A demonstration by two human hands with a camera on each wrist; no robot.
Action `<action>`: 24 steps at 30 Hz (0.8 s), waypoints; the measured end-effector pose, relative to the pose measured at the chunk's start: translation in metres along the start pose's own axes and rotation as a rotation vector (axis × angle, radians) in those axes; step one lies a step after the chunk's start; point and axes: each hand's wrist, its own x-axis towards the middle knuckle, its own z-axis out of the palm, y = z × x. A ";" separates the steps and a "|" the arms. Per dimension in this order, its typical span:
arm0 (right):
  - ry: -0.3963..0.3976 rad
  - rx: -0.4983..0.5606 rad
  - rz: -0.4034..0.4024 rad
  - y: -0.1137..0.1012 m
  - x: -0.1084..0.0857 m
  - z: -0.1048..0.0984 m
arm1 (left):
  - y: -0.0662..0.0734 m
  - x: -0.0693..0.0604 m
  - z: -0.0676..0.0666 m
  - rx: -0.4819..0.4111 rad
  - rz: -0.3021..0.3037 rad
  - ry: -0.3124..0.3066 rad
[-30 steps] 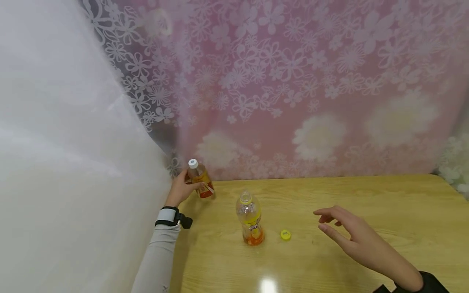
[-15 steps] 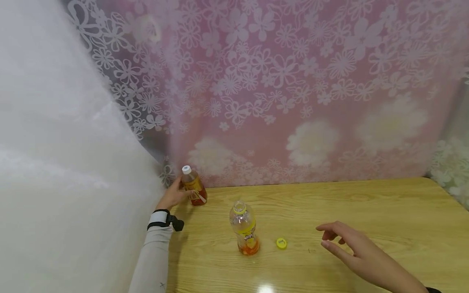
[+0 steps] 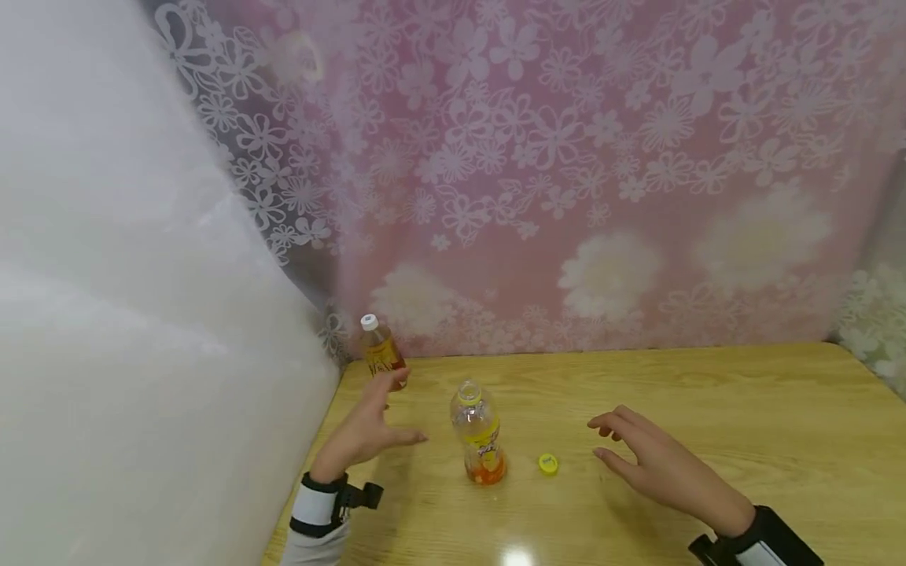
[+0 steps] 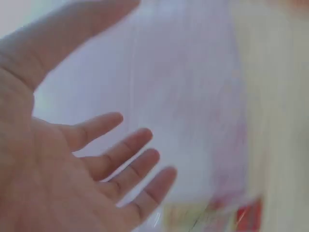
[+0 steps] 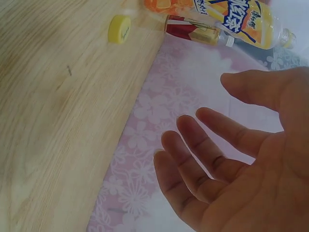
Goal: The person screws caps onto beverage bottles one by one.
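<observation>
In the head view my left hand (image 3: 364,431) is held between two bottles, thumb and fingers spread, holding nothing. Behind its fingertips a capped bottle (image 3: 384,350) of reddish-brown drink stands at the back left corner. An uncapped clear bottle (image 3: 481,440), with a yellow label and some orange liquid at the bottom, stands right of the hand. Beside it a yellow cap (image 3: 548,464) lies on the table. My right hand (image 3: 665,468) hovers right of the cap, fingers slightly bent around nothing. The right wrist view shows the yellow cap (image 5: 119,29) and both bottles beyond the palm.
The wooden table (image 3: 743,409) ends at the back against a pink flowered curtain (image 3: 495,299). A white sheet (image 3: 177,354) hangs along the left side, close to my left arm.
My left hand has let go of the capped bottle and come nearer and to the right, its fingers spreading. The right hand has shifted slightly left.
</observation>
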 end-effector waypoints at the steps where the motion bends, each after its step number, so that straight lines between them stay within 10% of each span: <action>1: 0.002 0.004 0.008 -0.001 0.001 0.000 | 0.009 -0.003 0.012 -0.035 0.044 -0.039; 4: 0.014 0.010 0.017 -0.006 0.005 -0.002 | 0.027 -0.004 0.046 -0.114 0.120 -0.062; 9: 0.007 0.017 0.018 -0.015 0.005 -0.004 | 0.031 -0.001 0.080 -0.189 0.114 0.068; 17: -0.028 0.027 0.047 -0.019 -0.007 0.001 | 0.029 -0.013 0.093 -0.199 0.070 0.175; 24: -0.065 -0.026 0.107 -0.012 -0.017 0.014 | 0.093 -0.045 0.093 -0.263 0.260 0.106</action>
